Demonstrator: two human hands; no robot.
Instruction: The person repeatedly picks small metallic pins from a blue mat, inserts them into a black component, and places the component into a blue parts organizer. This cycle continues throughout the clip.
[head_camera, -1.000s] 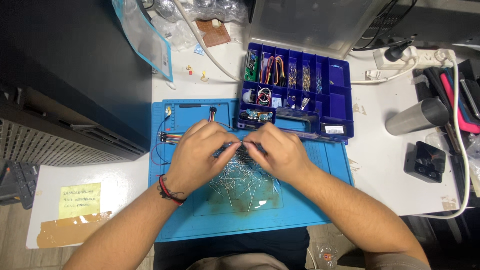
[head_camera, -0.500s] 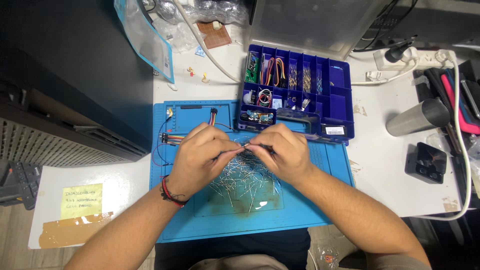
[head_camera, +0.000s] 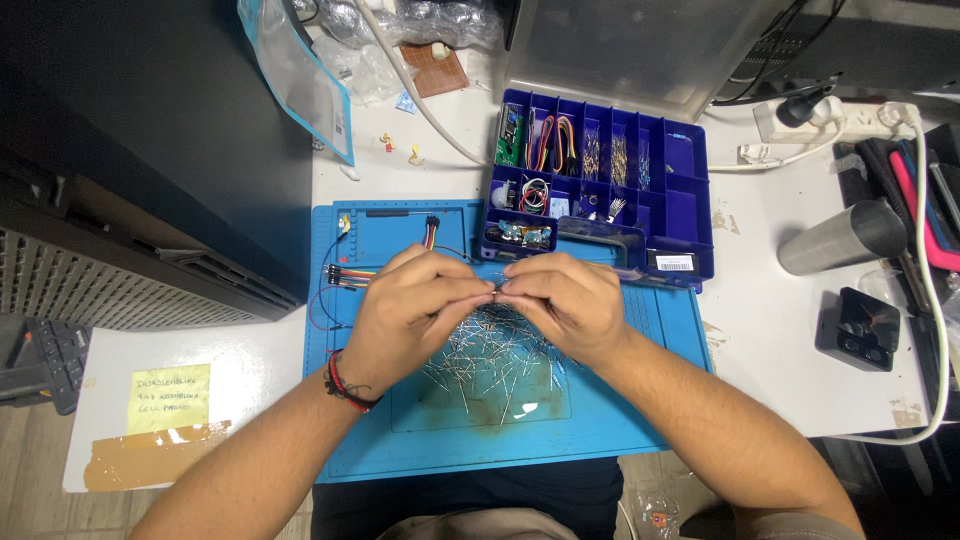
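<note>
Surface: a white workbench (head_camera: 770, 350) with a blue work mat (head_camera: 600, 430) laid on it at the near edge, giving a soft bed for small parts.
Near edge: the mat reaches the bench front; both forearms cross it, so little free mat is left close in.
Loose parts: a heap of thin wire-legged parts (head_camera: 490, 365) lies in the middle of the mat, just under the hands, within easy reach.
Left hand: the left hand (head_camera: 410, 315) is curled, thumb and fingers pinched on one end of a small part (head_camera: 497, 290), wrist band toward the near left.
Right hand: the right hand (head_camera: 565, 305) is curled the same way, pinching the other end; the fingertips of both hands meet above the heap, so the part is held between them, too small to tell its kind.
Left of mat: coloured jumper wires (head_camera: 350, 273) lie at the mat's left side; beyond is bare bench, then a yellow note (head_camera: 168, 393) near the left edge.
Behind hands: a blue parts box (head_camera: 690, 205), lid up, overlaps the mat's far right corner, its compartments open toward the hands.
Right side: a metal cylinder (head_camera: 840, 238) lying on its side and a small black box (head_camera: 858, 330) stand well apart from the mat, with open bench between.
Far edge: a white cable (head_camera: 410, 85) and plastic bags (head_camera: 300, 75) crowd the back.
</note>
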